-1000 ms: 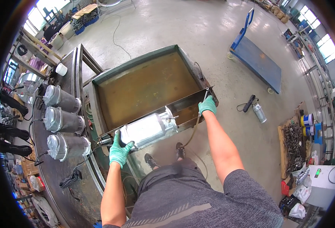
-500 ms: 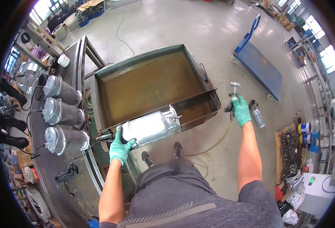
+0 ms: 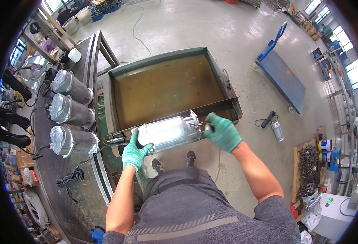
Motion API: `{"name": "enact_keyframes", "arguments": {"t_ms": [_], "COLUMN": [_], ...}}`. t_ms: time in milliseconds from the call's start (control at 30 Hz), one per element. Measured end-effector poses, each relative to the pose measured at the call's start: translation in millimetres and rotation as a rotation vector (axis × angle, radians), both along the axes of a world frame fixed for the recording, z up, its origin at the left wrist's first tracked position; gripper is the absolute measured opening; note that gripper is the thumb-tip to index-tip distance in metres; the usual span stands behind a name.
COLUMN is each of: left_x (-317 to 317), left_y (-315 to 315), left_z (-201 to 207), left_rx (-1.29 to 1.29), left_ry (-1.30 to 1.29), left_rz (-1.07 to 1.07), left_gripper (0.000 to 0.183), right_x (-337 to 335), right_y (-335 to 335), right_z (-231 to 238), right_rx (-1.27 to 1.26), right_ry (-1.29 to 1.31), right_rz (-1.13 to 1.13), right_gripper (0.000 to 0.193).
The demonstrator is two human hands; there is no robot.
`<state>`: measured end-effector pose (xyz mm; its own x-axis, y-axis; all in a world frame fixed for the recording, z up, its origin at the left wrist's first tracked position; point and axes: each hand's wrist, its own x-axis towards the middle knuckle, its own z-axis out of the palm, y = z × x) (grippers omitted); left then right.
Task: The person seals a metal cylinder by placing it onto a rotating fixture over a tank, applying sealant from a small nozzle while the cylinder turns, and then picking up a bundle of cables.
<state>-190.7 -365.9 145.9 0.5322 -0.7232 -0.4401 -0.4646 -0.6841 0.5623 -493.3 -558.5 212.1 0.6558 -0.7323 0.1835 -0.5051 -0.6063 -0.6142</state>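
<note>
A silver cylindrical motor housing (image 3: 168, 132) lies across the near rim of a large rusty green metal tray (image 3: 166, 87). My left hand (image 3: 135, 151), in a green glove, grips the housing's left end, where a dark fitting and cable stick out. My right hand (image 3: 223, 132), also gloved in green, is closed around a small dark tool (image 3: 207, 128) held against the housing's right end cap.
Three similar grey motors (image 3: 71, 110) lie side by side on the dark workbench at my left, with a coiled black cable (image 3: 71, 177) near them. A blue hand cart (image 3: 282, 77) and a power tool with a canister (image 3: 276, 130) are on the concrete floor to the right.
My right hand went from the tray's right corner out over the floor, came back holding a small tool, and is now at the housing's right end. The left hand stayed on the housing.
</note>
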Motion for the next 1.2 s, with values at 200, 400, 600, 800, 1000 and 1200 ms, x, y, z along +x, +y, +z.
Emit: {"name": "enact_keyframes", "arguments": {"t_ms": [200,400,600,800,1000,1200], "left_x": [4,5,8,8,8,6], "left_y": [0,-4,-7,-11,-10,-9], "left_z": [-5,5,5,11,6,5], "left_rx": [0.002,0.020,0.028,-0.013,-0.065,-0.077], "left_ry": [-0.019,-0.039,-0.030,-0.007,-0.022,-0.032], "left_rz": [0.004,0.002,0.004,0.034,0.023,0.028], "left_gripper": [0.105,0.106,0.104,0.101,0.099,0.098], "right_x": [27,33,33,34,36,36], "right_y": [12,11,10,6,3,4], "right_z": [-21,-27,-29,-38,-39,-36], "right_rx": [-0.147,-0.225,-0.297,-0.319,-0.286,-0.259], "right_ry": [0.232,0.360,0.442,0.442,0.448,0.431], "right_rz": [0.080,0.119,0.155,0.168,0.171,0.167], "right_gripper": [0.020,0.021,0.021,0.020,0.023,0.022]}}
